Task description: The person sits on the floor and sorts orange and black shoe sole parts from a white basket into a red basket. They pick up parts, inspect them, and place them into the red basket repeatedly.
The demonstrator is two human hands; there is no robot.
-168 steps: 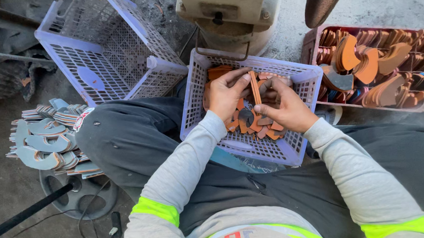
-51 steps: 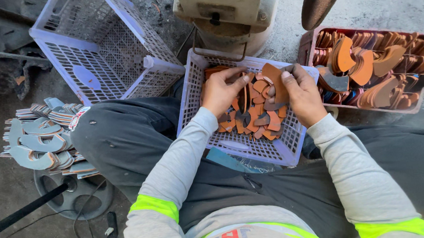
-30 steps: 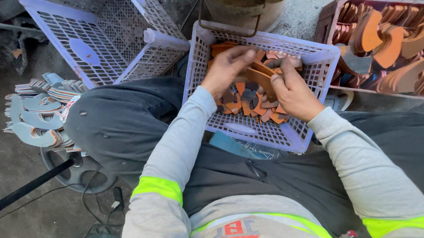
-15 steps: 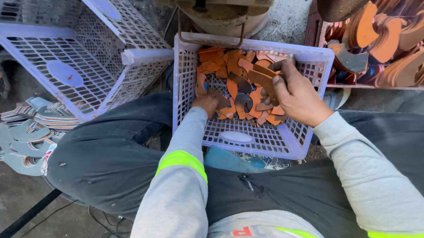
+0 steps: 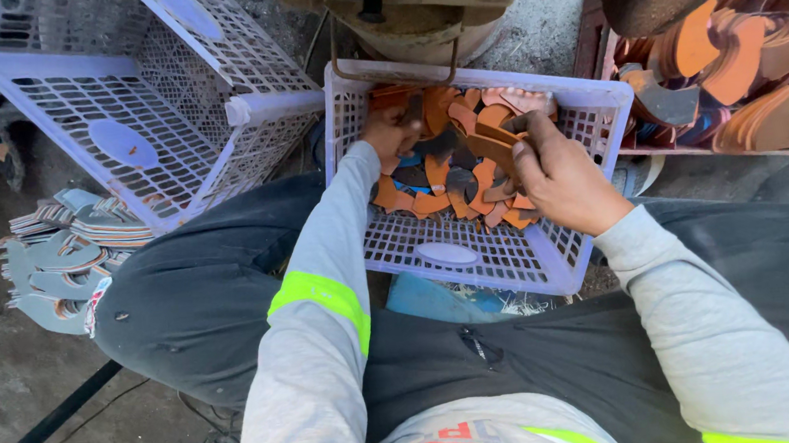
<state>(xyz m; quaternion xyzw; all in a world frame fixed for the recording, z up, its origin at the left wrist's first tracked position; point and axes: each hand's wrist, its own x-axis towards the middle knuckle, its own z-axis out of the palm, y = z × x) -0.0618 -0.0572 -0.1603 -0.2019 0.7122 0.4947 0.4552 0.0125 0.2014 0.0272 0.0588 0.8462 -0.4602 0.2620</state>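
Head view: inside the lilac lattice basket (image 5: 471,262), the right hand (image 5: 563,182) pinches curved orange leather pieces (image 5: 451,167); left hand (image 5: 390,134) fingers curl among them, grip unclear.

The person wears a light grey long-sleeved top with a yellow-green reflective band around each upper sleeve, at seven and five o'clock, and a red mark on the chest at six. Dark trousers cover both legs. The left hand (image 5: 388,134) and right hand (image 5: 563,182) are bare.
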